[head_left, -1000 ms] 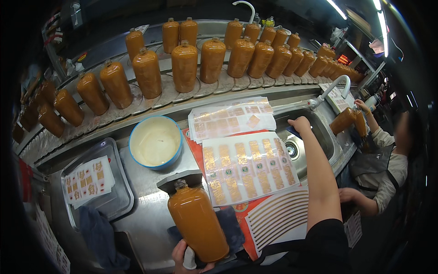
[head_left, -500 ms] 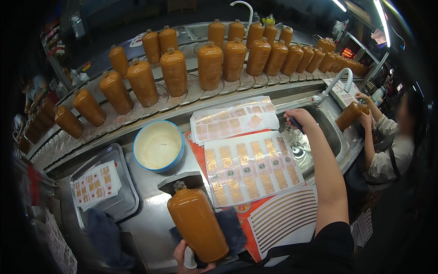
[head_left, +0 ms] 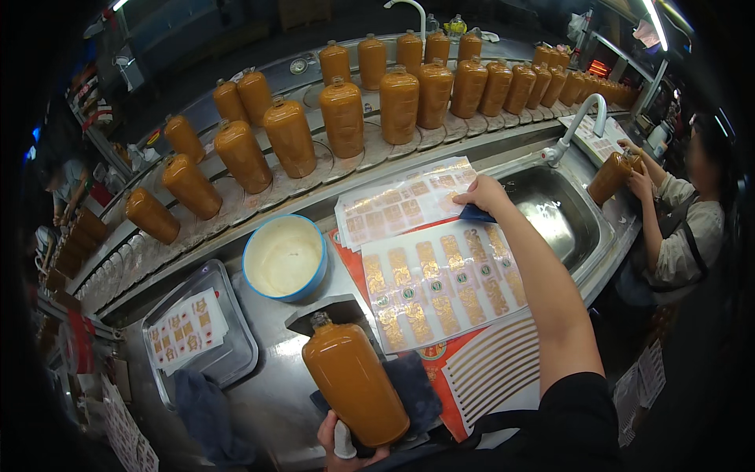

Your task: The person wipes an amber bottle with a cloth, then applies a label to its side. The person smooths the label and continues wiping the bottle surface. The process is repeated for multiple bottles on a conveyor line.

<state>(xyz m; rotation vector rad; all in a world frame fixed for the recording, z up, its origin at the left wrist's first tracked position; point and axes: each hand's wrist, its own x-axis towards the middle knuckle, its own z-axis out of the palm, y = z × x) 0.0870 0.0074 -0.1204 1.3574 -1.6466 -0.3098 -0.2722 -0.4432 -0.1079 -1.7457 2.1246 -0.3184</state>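
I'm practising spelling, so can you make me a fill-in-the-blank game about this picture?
1. The bowl is rimmed in ____.
2. The hand on the nearest bottle is the person's ____ one.
3. The person's right sleeve is ____.
4. The sink is on the picture's ____ side.

Missing words: blue; left; black; right.

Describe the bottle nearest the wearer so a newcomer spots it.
Find the metal counter left of the sink. On its near side is an orange-brown bottle, neck beside a dark notched block. Unlike the bottles on the conveyor, its base is in the left hand.
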